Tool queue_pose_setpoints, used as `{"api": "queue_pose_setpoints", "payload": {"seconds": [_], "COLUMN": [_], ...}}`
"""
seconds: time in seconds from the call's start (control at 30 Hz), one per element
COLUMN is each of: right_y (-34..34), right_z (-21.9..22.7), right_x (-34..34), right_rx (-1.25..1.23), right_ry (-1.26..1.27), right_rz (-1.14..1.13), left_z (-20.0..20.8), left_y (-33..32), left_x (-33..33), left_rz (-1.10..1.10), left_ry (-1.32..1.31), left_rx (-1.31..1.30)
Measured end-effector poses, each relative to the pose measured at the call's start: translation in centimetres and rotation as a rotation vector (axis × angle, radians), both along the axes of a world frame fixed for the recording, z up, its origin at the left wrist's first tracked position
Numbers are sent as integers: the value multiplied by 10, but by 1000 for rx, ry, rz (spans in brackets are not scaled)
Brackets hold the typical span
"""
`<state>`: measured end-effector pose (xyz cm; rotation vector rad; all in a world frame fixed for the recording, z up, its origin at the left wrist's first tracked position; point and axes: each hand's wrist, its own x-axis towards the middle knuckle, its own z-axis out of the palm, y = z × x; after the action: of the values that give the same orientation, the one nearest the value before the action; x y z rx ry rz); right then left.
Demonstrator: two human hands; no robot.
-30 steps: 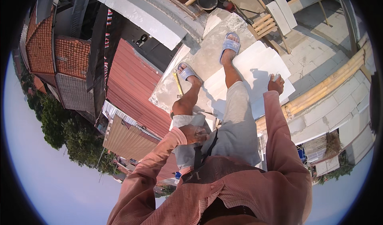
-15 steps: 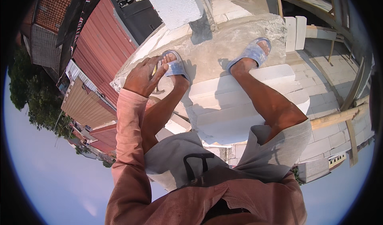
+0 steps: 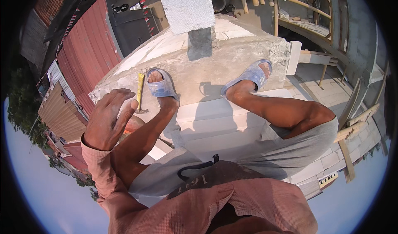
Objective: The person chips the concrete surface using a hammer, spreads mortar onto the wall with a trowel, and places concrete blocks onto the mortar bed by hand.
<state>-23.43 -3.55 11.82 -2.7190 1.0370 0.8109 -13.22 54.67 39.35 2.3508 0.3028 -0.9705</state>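
My left hand (image 3: 108, 120) is raised at the left, open and holding nothing. Its thumb stands apart from the fingers, and white dust covers the skin. Just beyond the fingertips a hammer (image 3: 140, 88) with a yellow handle lies on the concrete ledge (image 3: 166, 55), beside my left sandal (image 3: 162, 85). The hammer's dark head points toward me. My right hand is out of view.
Blue sandals are on my feet on the ledge; the right one (image 3: 251, 77) stands further right. White blocks (image 3: 207, 122) lie between my legs. A white block pillar (image 3: 186, 8) rises ahead. Wooden poles (image 3: 360, 120) and a lower block floor (image 3: 323, 84) are at right.
My left hand has come off the hammer and drawn back toward me, leaving it on the ledge. My view has shifted, and my knees have spread wider.
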Motion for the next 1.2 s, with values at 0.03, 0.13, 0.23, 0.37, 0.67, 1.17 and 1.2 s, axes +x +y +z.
{"api": "queue_pose_setpoints", "payload": {"seconds": [0.03, 0.13, 0.23, 0.37, 0.67, 1.17, 1.2], "right_y": [-7, -23, -34, -47, -55, 38, 50], "right_z": [6, 20, 27, 43, 117, 301, 311], "right_x": [-5, -12, -20, -31, -33, 35, 36], "right_rx": [2, 16, 58, 137, 395, 386, 487], "right_ry": [-13, -81, -133, -222, -593, -354, -403], "right_rz": [-30, -138, -241, -398, -797, 295, 304], "left_z": [-3, -9, -4, 3, 7, 14, 7], "left_y": [-2, 1, 0, 3, 18, 18, 24], "left_x": [-1, -9, -13, -18, -46, -49, -45], "left_rz": [1, -47, -54, -50, 52, -33, -105], "left_ry": [9, -41, -62, -33, -109, -178, -180], "left_rx": [13, 18, 13, 23, -22, 222, 198]}}
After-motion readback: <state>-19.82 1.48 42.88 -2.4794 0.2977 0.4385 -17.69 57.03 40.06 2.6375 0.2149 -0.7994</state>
